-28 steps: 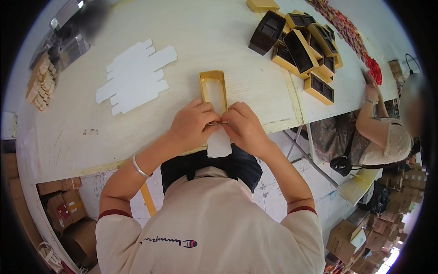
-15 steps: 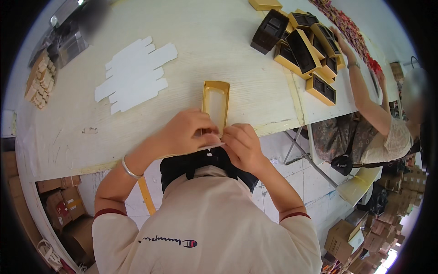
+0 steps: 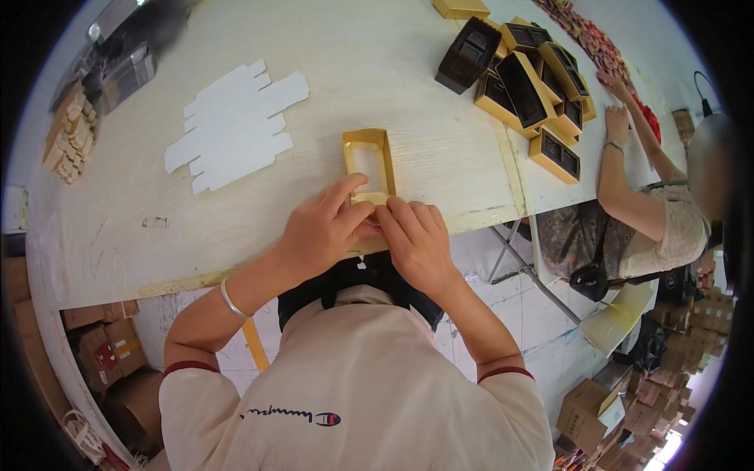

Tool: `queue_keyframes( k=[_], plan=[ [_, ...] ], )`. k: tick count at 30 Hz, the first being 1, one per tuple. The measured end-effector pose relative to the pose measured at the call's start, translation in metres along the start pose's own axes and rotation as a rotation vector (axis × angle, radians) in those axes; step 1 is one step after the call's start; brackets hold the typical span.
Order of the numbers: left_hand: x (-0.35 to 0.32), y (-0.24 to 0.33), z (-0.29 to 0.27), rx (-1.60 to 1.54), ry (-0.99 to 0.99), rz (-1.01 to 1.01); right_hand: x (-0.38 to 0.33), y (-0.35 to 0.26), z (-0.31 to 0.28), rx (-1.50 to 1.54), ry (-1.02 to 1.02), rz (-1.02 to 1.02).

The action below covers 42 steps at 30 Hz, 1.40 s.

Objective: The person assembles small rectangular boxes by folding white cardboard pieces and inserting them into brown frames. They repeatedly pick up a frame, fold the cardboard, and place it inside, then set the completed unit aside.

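A gold cardboard box (image 3: 383, 161) with a white inside stands on the table just in front of me, its near end between my hands. My left hand (image 3: 326, 228) grips that end, thumb and fingers closed around the near left corner. My right hand (image 3: 412, 239) pinches the near right corner, its fingers bent over the edge. My hands cover most of the box's near end. Left of the box lies a stack of flat white die-cut cardboard blanks (image 3: 232, 129).
Gold boxes with dark plastic trays (image 3: 522, 90) are piled at the right, a stack of dark trays (image 3: 469, 55) beside them. Small pale blocks (image 3: 71, 137) lie far left. A co-worker's hands (image 3: 616, 102) are by red wrapped pieces (image 3: 585, 35) at the far right.
The box's near end has been folded up, and the box looks shorter. My left hand has moved up around its edge. The co-worker's arms have shifted.
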State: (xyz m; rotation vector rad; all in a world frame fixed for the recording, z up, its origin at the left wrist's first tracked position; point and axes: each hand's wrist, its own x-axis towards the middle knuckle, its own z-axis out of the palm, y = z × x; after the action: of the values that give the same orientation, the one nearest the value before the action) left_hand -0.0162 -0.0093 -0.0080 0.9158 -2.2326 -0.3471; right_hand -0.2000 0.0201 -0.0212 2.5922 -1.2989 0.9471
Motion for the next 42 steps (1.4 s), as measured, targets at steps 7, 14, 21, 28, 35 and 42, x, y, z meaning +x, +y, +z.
queue_keyframes(
  k=[7, 14, 21, 28, 35, 42],
  plan=[
    [-0.003, -0.005, -0.001, -0.031, -0.266, -0.128, 0.011, 0.005, -0.004, 0.052, -0.314, 0.004],
    [0.021, -0.014, -0.026, -0.130, -0.557, -0.117, 0.059, 0.043, -0.039, 0.502, -0.170, 0.378],
    [0.015, -0.002, -0.019, 0.126, -0.529, 0.039, 0.104, 0.080, -0.024, 0.231, -0.781, 0.459],
    [0.032, 0.002, -0.024, 0.091, -0.575, 0.064, 0.109, 0.095, -0.005, 0.047, -0.937, 0.269],
    [0.028, -0.001, -0.026, 0.166, -0.447, 0.057, 0.107, 0.081, -0.019, 0.113, -0.877, 0.378],
    [0.015, -0.013, -0.037, 0.161, -0.421, 0.030, 0.124, 0.169, -0.061, -0.529, -0.074, 0.146]
  ],
)
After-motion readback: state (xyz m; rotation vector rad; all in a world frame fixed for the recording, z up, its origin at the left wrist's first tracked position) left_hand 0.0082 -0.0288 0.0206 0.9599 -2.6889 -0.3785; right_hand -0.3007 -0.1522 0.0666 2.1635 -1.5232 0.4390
